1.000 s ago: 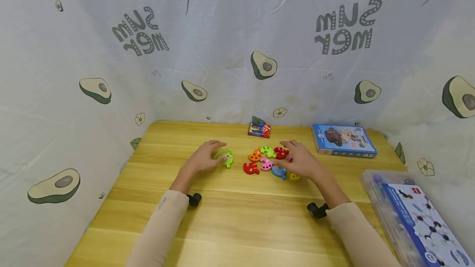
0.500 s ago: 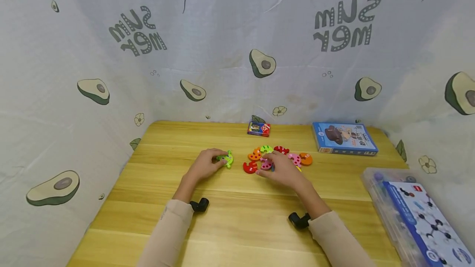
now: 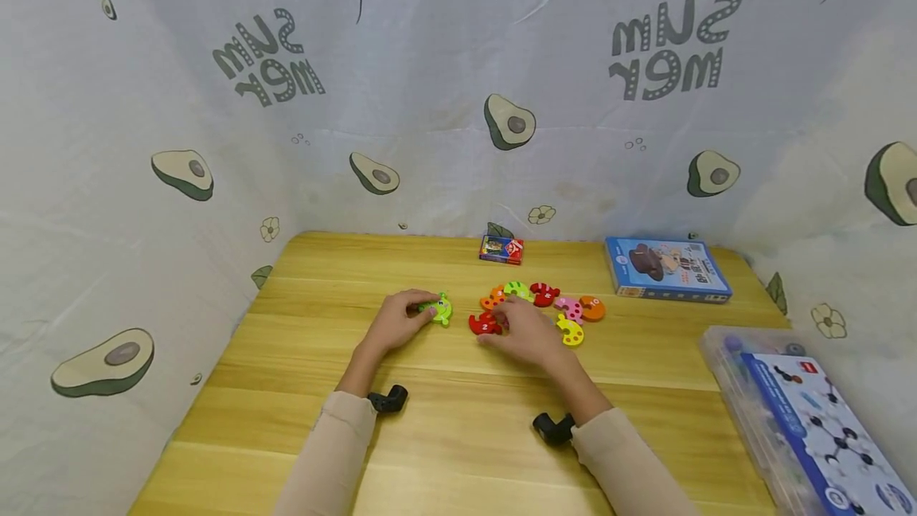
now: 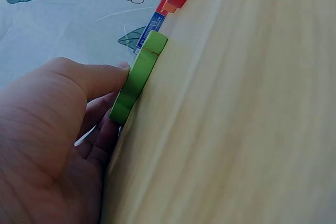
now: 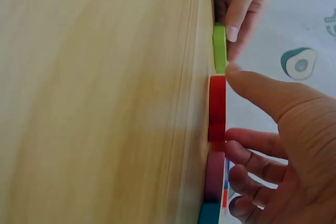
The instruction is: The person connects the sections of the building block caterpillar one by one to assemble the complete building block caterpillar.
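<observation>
Flat, thick wooden pieces lie on the smooth grained table (image 3: 444,436). The green piece (image 3: 438,309) is pinched by the left hand (image 3: 396,323); the red piece (image 3: 484,325) is touched by the right hand (image 3: 528,334), fingers loosely bent

Looks like a makeshift recording booth set up for toys and games, not a lived-in room. A white avocado-print cloth (image 3: 458,86) is hung as walls around three sides of a small wooden tabletop (image 3: 458,420). On it: colourful number puzzle pieces (image 3: 544,305), a card pack (image 3: 501,249), a blue game box (image 3: 668,269) and a clear plastic kit case (image 3: 802,412).
</observation>
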Demonstrator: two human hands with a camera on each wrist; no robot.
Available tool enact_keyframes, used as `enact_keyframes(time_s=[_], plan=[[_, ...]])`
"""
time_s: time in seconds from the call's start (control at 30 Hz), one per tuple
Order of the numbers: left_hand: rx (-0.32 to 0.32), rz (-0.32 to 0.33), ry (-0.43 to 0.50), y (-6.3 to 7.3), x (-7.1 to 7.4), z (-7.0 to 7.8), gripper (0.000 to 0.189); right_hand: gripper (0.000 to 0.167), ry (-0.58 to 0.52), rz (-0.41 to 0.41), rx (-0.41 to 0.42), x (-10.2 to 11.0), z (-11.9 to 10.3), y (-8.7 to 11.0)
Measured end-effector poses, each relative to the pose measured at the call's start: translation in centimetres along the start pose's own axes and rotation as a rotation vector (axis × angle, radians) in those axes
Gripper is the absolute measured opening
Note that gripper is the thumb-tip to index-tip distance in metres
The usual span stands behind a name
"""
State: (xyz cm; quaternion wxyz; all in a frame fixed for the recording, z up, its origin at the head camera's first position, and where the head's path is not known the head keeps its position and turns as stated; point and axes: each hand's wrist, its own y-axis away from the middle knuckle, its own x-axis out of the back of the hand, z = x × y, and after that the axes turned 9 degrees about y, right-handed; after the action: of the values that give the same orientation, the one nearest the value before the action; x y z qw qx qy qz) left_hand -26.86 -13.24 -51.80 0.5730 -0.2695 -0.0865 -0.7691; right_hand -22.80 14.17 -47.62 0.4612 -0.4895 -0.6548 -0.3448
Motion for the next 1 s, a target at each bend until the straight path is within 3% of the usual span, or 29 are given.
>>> enact_keyframes(time_s=[0.3,0.73,1.0], plan=[[0.015,0.000,-0.017,0.0,-0.1,-0.1,0.028,0.053,-0.023,0.022,0.033,-0.9,-0.7,-0.6],[0.013,0.010,0.012,0.1,0.2,0.1,0.024,0.044,-0.220,0.051,0.090,-1.5,-3.0,-0.9],[0.005,-0.004,0.005,0.0,0.0,0.0,0.020,0.044,-0.218,0.059,0.070,-2.1,-3.9,-1.2]])
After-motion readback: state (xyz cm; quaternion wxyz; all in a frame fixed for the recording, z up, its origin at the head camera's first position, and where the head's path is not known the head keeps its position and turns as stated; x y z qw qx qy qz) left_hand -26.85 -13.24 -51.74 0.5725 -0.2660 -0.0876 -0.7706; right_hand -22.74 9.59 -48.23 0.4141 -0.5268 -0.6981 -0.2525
